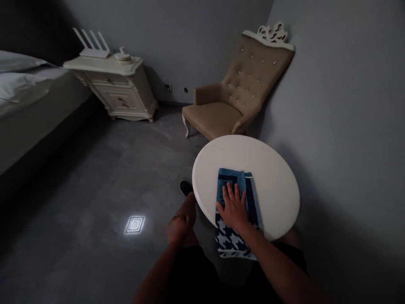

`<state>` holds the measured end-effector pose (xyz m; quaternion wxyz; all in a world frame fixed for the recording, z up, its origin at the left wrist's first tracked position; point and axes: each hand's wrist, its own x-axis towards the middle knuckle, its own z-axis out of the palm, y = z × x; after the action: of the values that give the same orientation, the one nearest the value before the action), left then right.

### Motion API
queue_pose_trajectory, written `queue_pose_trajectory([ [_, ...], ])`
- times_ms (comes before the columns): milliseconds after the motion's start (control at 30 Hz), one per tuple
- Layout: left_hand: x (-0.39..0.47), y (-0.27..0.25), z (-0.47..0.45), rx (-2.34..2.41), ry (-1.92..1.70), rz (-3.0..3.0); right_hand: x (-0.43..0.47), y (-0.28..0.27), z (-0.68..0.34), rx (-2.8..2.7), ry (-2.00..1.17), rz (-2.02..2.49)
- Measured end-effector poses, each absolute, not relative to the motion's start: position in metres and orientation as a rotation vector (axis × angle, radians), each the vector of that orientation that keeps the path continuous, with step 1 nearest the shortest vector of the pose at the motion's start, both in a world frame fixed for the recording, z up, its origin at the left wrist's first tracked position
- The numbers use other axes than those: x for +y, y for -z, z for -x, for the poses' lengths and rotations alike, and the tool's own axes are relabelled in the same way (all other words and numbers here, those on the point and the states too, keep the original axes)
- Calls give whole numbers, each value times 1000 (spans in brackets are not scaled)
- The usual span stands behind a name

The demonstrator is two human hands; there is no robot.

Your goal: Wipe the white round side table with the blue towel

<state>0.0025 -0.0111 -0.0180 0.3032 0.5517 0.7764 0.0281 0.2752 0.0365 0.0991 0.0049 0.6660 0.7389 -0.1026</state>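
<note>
Here, a folded cloth patterned in teal, navy and white [226, 236] lies on a round white tabletop [275, 181], toward its near left part, with its lower end reaching past the near edge. The person's bare right grip [232, 207] rests palm down on the cloth, released and flat, with the fingers spread over the teal portion; it presses against the fabric without closing around it. A dark navy strip and a paler border show on the cloth to the right of those fingers. The bare left grip [177, 229] rests on the person's left knee, beside the tabletop and apart from the cloth; its fingers are too dark to make out, so whether it is clenched or loose cannot be told. Just beyond the tabletop stands a tan button-tufted armchair with white carved trim [218, 116]. Farther off, to the left, a cream-white carved nightstand [123, 95] bears a white device with four upright antennas [95, 53]. A bright diamond-shaped patch of light [135, 225] falls on the dark grey floor [95, 181].
</note>
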Motion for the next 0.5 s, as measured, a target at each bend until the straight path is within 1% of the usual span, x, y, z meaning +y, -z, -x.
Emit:
queue_pose_trajectory([
  [100,-9,20,-2,2048,-22,-1450,90,-108,-273,2312,282,-2056],
  [267,-4,24,0,2078,38,-1420,212,-121,-271,2263,192,-2077],
  [400,-2,28,3,2054,57,-1412,308,-116,-277,2221,193,-2153],
  [500,-1,31,6,2048,61,-1423,364,-109,-282,2229,203,-2178],
])
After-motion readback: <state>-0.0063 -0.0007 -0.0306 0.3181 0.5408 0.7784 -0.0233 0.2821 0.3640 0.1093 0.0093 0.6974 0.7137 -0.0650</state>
